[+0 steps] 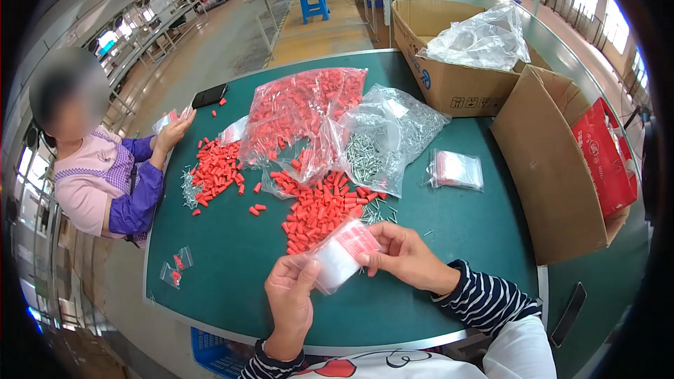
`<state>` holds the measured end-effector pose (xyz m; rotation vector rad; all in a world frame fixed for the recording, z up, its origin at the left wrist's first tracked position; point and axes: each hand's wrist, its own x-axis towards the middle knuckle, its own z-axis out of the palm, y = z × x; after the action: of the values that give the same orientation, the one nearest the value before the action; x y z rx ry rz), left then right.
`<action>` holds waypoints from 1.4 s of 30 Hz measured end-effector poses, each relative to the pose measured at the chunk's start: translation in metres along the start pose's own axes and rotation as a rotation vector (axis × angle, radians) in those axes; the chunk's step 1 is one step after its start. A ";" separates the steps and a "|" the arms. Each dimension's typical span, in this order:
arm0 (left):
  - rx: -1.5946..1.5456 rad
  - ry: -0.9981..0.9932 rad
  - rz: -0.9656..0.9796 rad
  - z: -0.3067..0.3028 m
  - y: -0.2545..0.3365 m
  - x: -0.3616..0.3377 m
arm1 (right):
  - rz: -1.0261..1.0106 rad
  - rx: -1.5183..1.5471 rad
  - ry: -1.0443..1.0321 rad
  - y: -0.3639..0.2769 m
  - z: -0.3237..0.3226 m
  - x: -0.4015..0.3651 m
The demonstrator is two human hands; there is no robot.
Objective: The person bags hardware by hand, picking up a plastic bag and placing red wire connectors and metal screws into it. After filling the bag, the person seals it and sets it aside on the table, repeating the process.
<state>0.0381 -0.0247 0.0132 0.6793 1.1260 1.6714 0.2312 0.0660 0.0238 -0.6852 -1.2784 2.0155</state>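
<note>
A stack of small clear zip bags (338, 264) with red markings is held between my two hands above the green table. My left hand (289, 293) grips the near left end, thumb on top. My right hand (406, 255) pinches the red-marked right edge. Just beyond the bags lies a heap of red plastic caps (317, 212), with loose screws (379, 209) at its right side. A large clear bag of red caps (302, 109) rests behind the heap. Beside it is a clear bag of screws (365, 158).
A co-worker (105, 182) at the left holds small bags near another cap pile (214, 168). Two filled bags (175, 267) lie front left. A bag stack (456, 170), cardboard boxes (456, 91) (554, 175) and a phone (569, 314) are at the right.
</note>
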 end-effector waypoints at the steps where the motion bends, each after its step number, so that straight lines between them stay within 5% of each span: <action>1: -0.015 0.011 -0.018 0.003 0.001 0.000 | 0.005 0.003 0.014 0.001 -0.002 0.000; 6: -0.122 0.020 -0.097 0.011 0.004 -0.003 | 0.027 -0.001 0.076 0.000 -0.011 0.004; 21: 0.252 -0.131 -0.129 -0.002 -0.003 -0.015 | -0.040 -0.060 0.125 0.007 -0.022 0.007; 24: 0.403 -0.155 0.039 -0.015 0.001 -0.012 | -0.015 -0.053 0.027 0.008 -0.019 0.005; 31: 0.312 -0.365 -0.174 -0.008 0.016 -0.006 | -0.041 -0.134 0.052 0.013 -0.003 -0.002; 35: 0.310 -0.172 -0.186 -0.008 0.004 -0.012 | -0.090 -0.059 0.132 0.012 -0.007 0.000; 39: 0.255 0.159 0.120 -0.011 0.015 -0.003 | -0.018 -0.053 -0.040 0.015 -0.002 -0.004; 42: 0.203 0.151 0.153 -0.034 0.026 0.001 | -0.159 -0.296 -0.031 0.020 0.007 -0.009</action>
<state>-0.0007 -0.0388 0.0223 0.7946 1.3949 1.7753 0.2272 0.0494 0.0087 -0.6648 -1.6165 1.7327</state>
